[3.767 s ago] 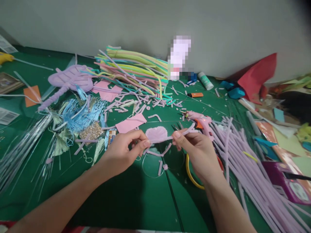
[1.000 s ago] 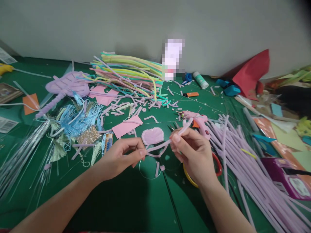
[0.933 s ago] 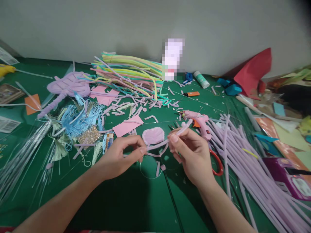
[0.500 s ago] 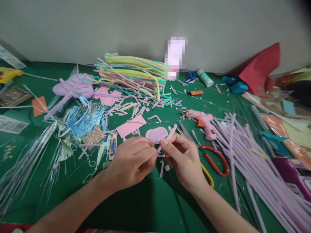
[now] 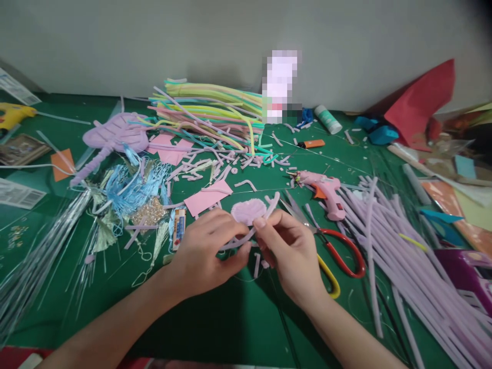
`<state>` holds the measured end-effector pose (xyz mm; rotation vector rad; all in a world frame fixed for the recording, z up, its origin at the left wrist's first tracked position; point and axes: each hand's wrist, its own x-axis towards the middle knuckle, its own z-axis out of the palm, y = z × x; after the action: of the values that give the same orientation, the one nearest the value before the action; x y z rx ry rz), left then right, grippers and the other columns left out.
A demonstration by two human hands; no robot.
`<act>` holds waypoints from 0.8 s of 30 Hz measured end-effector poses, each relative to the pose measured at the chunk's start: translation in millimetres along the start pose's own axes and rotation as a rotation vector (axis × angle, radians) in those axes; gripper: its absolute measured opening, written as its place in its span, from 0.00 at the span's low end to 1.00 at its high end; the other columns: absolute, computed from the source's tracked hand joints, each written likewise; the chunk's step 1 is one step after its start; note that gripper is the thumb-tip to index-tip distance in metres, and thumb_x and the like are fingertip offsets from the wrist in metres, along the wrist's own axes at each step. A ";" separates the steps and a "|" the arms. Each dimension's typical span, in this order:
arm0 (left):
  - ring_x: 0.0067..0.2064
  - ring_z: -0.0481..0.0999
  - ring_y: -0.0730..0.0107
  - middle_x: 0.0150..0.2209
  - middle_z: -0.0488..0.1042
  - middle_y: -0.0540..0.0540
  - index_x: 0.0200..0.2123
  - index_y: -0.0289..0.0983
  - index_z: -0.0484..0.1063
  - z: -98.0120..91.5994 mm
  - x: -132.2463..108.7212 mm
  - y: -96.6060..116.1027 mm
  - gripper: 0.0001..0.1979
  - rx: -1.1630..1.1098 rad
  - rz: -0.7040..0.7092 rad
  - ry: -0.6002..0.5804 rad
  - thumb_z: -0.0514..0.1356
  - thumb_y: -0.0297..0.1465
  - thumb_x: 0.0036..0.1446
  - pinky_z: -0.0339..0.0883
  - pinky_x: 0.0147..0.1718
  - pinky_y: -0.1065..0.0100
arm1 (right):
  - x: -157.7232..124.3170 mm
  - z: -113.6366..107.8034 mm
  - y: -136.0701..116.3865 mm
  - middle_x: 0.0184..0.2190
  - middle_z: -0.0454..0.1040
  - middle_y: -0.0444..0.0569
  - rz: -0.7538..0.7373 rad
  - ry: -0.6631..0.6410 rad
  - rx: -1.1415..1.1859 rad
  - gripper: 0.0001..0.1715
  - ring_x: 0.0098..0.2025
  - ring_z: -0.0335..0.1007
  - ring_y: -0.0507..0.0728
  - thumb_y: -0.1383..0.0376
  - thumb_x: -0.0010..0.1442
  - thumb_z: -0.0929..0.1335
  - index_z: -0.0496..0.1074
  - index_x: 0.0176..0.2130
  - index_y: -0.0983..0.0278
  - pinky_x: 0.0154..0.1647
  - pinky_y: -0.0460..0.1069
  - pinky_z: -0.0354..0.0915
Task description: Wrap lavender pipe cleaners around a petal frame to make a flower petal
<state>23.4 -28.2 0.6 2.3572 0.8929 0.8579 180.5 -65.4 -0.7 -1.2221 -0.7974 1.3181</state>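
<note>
Between the thumb and fingertips of my right hand (image 5: 286,246) are pinched lilac pipe cleaners (image 5: 273,201), their ends poking up past the fingers. A pale lilac oval pad (image 5: 249,211), fuzzy in look, sits just behind the fingertips; whether it is joined to them I cannot tell. My left hand (image 5: 213,251) is curved around the lower stretch of pipe cleaner, its thumb and forefinger apart with the strip visible between them. Right of my right hand lie scissors (image 5: 342,251) with red and yellow handles and a pink glue gun (image 5: 326,192).
Lilac pipe cleaners (image 5: 407,266) spread along the right; a multicoloured bundle (image 5: 215,110) lies at the back. Blue tassels (image 5: 134,189), a lilac leaf-shaped piece (image 5: 115,136) and a yellow glue gun (image 5: 17,115) are on the left. Pink card (image 5: 209,197) and cut scraps lie behind my hands.
My left thumb and forefinger have parted, exposing the strip between them. My right hand keeps its pinch. The view has shifted slightly.
</note>
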 end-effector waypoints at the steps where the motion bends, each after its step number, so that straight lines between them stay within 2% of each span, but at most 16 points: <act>1: 0.37 0.71 0.65 0.32 0.75 0.45 0.36 0.37 0.69 1.5 0.0 0.1 0.02 -0.018 -0.003 0.015 0.58 0.25 0.58 0.65 0.38 0.64 | -0.1 1.4 0.7 0.18 0.62 0.38 -0.002 -0.008 -0.003 0.19 0.16 0.50 0.44 0.56 0.56 0.73 0.66 0.24 0.63 0.14 0.43 0.48; 5: 0.32 0.69 0.68 0.28 0.73 0.47 0.30 0.36 0.68 2.9 0.9 1.4 0.05 -0.087 -0.035 0.079 0.57 0.23 0.58 0.63 0.33 0.66 | -0.2 4.6 2.1 0.18 0.64 0.38 -0.009 -0.036 -0.015 0.18 0.16 0.53 0.45 0.55 0.57 0.72 0.66 0.25 0.63 0.15 0.42 0.50; 11: 0.32 0.69 0.66 0.26 0.71 0.46 0.27 0.36 0.65 -3.5 1.6 1.9 0.08 -0.139 -0.058 0.055 0.54 0.22 0.57 0.62 0.32 0.65 | -1.0 3.8 1.5 0.19 0.65 0.39 -0.034 -0.045 -0.050 0.18 0.17 0.55 0.45 0.56 0.57 0.72 0.66 0.24 0.63 0.15 0.42 0.52; 17: 0.32 0.70 0.65 0.25 0.68 0.46 0.25 0.36 0.64 -7.4 0.3 3.0 0.07 -0.117 -0.073 0.040 0.54 0.23 0.55 0.61 0.31 0.64 | 1.7 -3.8 0.3 0.18 0.62 0.38 -0.042 0.010 -0.051 0.19 0.17 0.54 0.45 0.55 0.57 0.72 0.66 0.25 0.63 0.14 0.41 0.52; 21: 0.32 0.69 0.67 0.27 0.70 0.46 0.29 0.35 0.67 -5.3 1.8 4.0 0.04 -0.143 -0.087 0.033 0.56 0.25 0.57 0.62 0.32 0.65 | 1.8 -2.4 1.8 0.18 0.63 0.38 -0.048 0.025 -0.027 0.19 0.17 0.54 0.45 0.55 0.57 0.72 0.65 0.25 0.63 0.14 0.41 0.52; 24: 0.31 0.69 0.69 0.29 0.73 0.47 0.32 0.35 0.68 -1.0 2.2 2.7 0.02 -0.148 -0.077 0.048 0.58 0.25 0.58 0.62 0.33 0.66 | 0.6 1.4 3.7 0.19 0.64 0.39 -0.058 -0.013 -0.035 0.19 0.17 0.55 0.45 0.56 0.58 0.72 0.66 0.24 0.64 0.14 0.41 0.52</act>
<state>25.1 -28.2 3.7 2.1701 0.9017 0.9202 178.3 -65.1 -4.1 -1.2103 -0.8628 1.2704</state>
